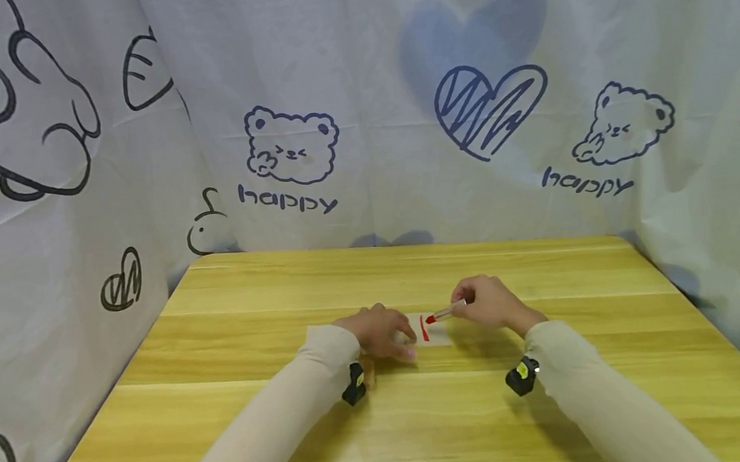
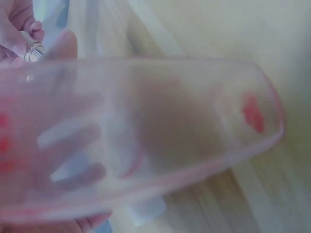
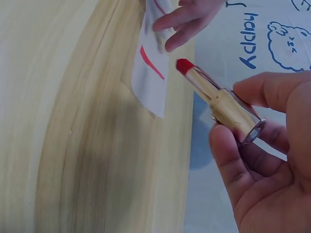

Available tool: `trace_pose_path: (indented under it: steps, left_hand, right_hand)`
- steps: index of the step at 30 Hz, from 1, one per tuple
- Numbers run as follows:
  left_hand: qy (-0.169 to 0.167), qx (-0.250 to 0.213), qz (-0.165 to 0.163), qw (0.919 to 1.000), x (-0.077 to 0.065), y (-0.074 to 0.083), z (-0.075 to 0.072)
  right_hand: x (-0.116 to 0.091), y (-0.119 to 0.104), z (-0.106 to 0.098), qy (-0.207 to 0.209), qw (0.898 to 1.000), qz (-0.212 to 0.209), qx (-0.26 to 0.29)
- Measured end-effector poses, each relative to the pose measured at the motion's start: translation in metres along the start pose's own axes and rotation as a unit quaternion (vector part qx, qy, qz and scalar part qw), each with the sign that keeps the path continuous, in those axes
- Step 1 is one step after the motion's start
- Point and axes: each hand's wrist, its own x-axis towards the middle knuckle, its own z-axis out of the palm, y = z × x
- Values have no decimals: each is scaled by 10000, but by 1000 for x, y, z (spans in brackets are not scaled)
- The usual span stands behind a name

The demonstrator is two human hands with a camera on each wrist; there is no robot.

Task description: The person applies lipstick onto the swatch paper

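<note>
My right hand (image 1: 489,301) pinches an uncapped lipstick (image 3: 228,111) between thumb and fingers. Its red tip is close to a white strip of paper (image 3: 148,94); whether they touch cannot be told. A red stroke (image 3: 152,62) crosses the paper, and part of another mark shows nearer the left hand. My left hand (image 1: 379,330) rests its fingertips on the paper and hides part of it. A clear lipstick cap (image 2: 184,126) with a red smudge inside fills much of the left wrist view, blurred; the left hand appears to hold it against the palm.
The pale wooden table (image 1: 269,293) runs back to a white curtain (image 1: 378,178) printed with bears, hearts and words. More curtain (image 1: 155,155) hangs at the left side. A small black camera (image 1: 523,376) is strapped at each wrist.
</note>
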Motion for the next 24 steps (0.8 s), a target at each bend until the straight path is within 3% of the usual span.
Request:
trace_pose_path:
  steps: [8, 14, 17, 20, 22, 24]
  left_hand:
    - [695, -851, 119, 9939, -8, -9, -9]
    - [1431, -1530, 62, 9778, -22, -3, -14]
    - [1735, -1912, -92, 9661, -28, 2, -12]
    - [2004, -2336, -233, 9512, -36, 8, -11]
    - [2112, -2800, -342, 9359, -42, 12, -11]
    - [2174, -3427, -455, 9128, -47, 17, -10]
  right_hand:
    - [-2, -2, 5, 634, 9962, 320, 503]
    - [-7, -10, 13, 901, 9816, 542, 1595]
    - [-8, -14, 18, 969, 9637, 694, 2387]
    - [-8, -17, 22, 969, 9391, 735, 3214]
    - [-8, -20, 24, 928, 9147, 782, 3855]
    - [-9, -24, 24, 838, 8919, 776, 4376]
